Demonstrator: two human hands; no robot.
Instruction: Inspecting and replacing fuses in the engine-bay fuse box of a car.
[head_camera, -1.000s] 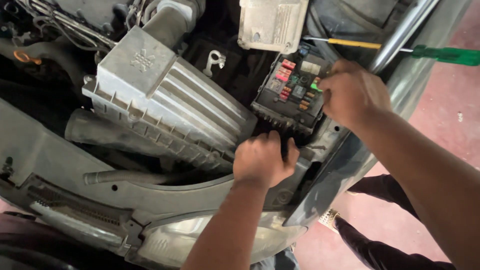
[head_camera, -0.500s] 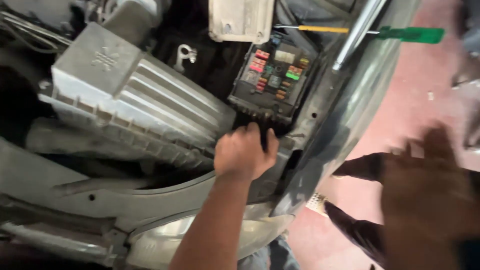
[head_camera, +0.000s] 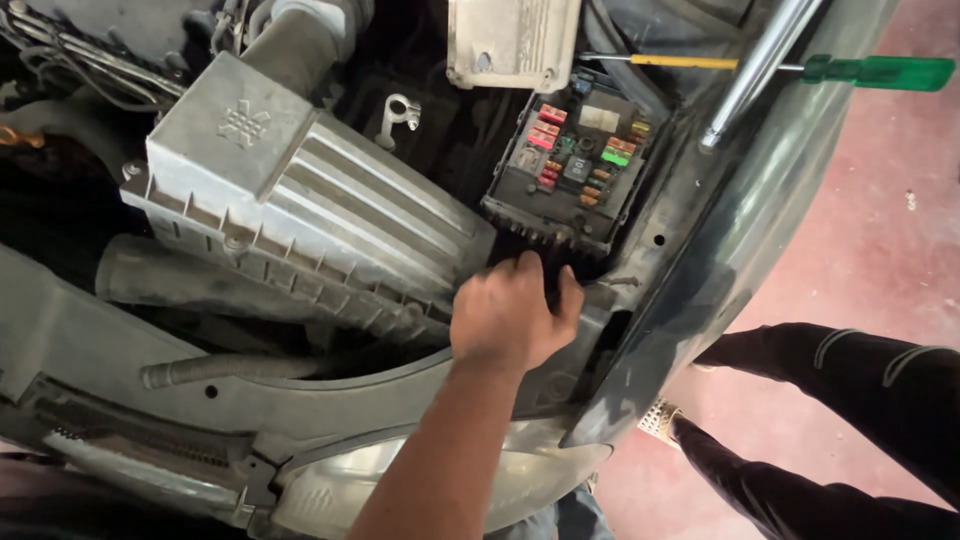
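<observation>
The left hand (head_camera: 512, 315) grips the fuse box (head_camera: 570, 175) edge, right hand unseen; a slip could dislodge fuses.

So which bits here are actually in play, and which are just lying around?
In play:
left hand, fingers at the near edge of the fuse box
fuse box, lid off, coloured fuses showing

Lying about:
screwdriver, green handle, resting on the fender edge
grey air filter housing
prop rod
headlight
Right hand is out of view.
</observation>
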